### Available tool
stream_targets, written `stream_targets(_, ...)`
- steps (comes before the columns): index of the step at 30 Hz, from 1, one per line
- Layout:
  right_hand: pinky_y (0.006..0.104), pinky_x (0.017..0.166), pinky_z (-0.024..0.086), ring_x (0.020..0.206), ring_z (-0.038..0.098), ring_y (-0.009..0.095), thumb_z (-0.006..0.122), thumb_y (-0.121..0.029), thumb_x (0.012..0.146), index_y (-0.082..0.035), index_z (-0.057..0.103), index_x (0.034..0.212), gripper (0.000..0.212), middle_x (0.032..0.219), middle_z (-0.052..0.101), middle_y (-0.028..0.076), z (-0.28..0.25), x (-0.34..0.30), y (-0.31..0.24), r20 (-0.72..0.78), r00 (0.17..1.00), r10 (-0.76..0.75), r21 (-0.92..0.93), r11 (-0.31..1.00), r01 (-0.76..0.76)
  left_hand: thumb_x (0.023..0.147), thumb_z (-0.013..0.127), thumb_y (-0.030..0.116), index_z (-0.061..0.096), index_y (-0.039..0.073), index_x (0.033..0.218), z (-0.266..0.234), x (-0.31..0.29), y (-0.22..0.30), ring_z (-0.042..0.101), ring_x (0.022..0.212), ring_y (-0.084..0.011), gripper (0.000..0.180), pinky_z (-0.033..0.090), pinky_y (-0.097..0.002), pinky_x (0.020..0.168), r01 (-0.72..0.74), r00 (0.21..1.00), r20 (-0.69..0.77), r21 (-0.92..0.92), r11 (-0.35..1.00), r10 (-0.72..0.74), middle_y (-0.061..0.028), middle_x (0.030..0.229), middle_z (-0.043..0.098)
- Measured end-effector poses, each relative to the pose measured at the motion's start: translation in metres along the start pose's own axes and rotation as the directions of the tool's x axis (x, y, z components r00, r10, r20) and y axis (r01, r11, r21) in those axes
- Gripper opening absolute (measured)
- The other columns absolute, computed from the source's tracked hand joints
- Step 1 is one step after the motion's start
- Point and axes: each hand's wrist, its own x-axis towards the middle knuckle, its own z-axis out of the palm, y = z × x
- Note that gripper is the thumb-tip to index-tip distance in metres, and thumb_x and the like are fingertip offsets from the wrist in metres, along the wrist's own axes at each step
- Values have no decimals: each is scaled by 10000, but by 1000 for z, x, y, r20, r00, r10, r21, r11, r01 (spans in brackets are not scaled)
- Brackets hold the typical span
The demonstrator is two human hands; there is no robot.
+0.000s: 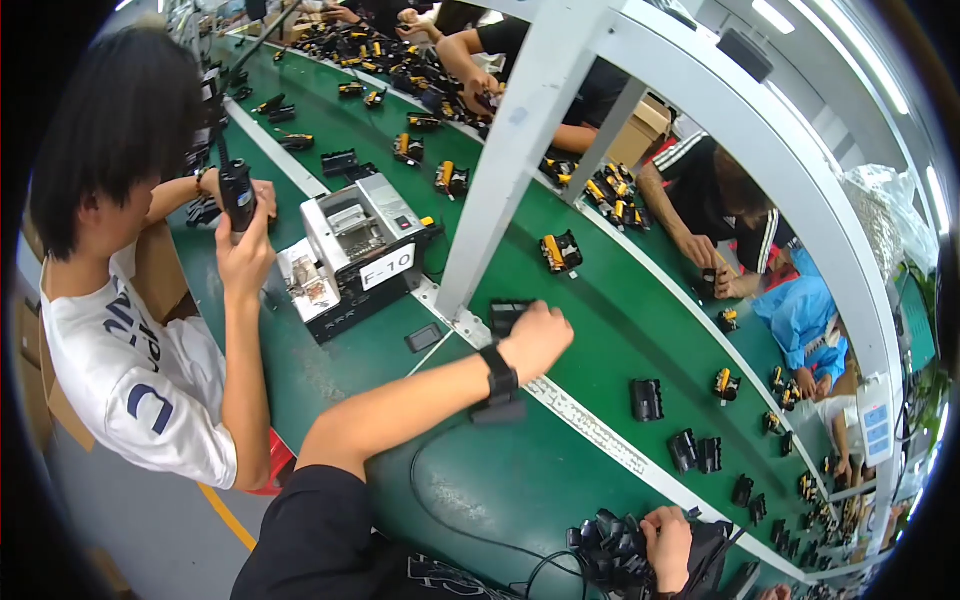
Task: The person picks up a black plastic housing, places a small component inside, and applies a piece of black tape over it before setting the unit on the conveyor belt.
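Observation:
Stretched out over the green conveyor belt, my left hand (pixel 538 345) is curled closed at a black plastic housing (pixel 507 316) and appears to grip its edge; the fingertips are partly hidden. A black band (pixel 498 372) goes round that wrist. Low in the view, my right hand (pixel 668 547) has its fingers bent in at a heap of small black plastic parts (pixel 608 550). What those fingers hold cannot be made out.
A grey machine (pixel 365 255) and a flat black rectangular item (pixel 423 338) are on the bench. A white post (pixel 515 160) rises beside the belt. Black housings (pixel 647 399) and yellow-black assemblies (pixel 561 252) lie on it. On the left a person (pixel 150 330) holds a black handheld radio (pixel 238 195); others work opposite.

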Motion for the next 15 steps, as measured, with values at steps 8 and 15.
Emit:
stream_targets(8,478,774,550,858,696,423,717,-74,970,-7,677,1009,87,899,710,204,-26,11,-30,-91,993,-78,200,975,95,844,646,-64,615,76,1386,-12,-48,74,684,1078,-396,561,612,-456,919,-366,918,-320,-457,811,235,-218,1433,543)
stream_targets(15,479,844,535,1010,661,407,708,-62,965,-35,682,1118,158,1032,636,177,-36,33,-29,127,953,-274,221,945,243,855,673,-58,657,101,1397,-33,-61,82,679,1108,-318,566,556,-457,993,-515,836,-157,-556,652,526,-105,1451,590)
